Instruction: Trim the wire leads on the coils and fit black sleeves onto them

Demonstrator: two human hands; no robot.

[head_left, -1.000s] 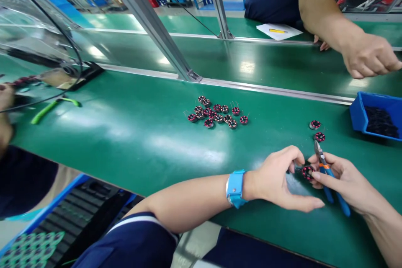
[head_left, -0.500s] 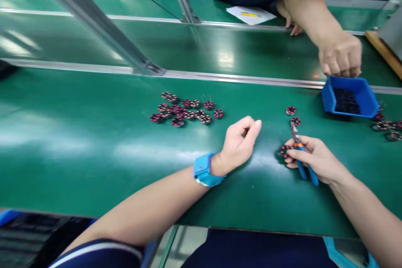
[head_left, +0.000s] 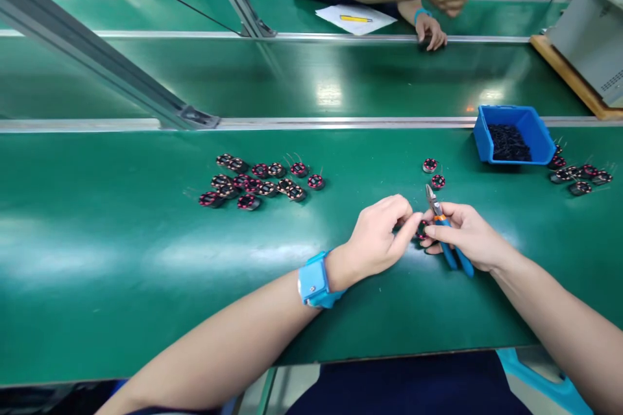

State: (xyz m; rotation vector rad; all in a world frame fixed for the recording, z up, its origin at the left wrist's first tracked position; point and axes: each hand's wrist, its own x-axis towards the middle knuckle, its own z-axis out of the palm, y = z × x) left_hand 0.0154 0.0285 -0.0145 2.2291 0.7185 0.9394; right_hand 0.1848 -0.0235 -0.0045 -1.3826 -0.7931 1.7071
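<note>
Left hand [head_left: 377, 237] has swung back in, fingertips now pinching coil [head_left: 422, 231] at near-right of bench [head_left: 121, 259]. Right hand [head_left: 464, 237] grips blue-handled cutters [head_left: 445, 233], also touching coil. Loose coil pile [head_left: 260, 180] left; blue bin [head_left: 513, 136] far right.

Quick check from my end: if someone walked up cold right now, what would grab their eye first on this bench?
Probably the two hands meeting at centre: the right hand holds blue-handled cutters, and the left hand pinches a small wound coil beside them. Next, the cluster of coils lying on the green mat to the left, and the blue bin of black parts at the right.
</note>
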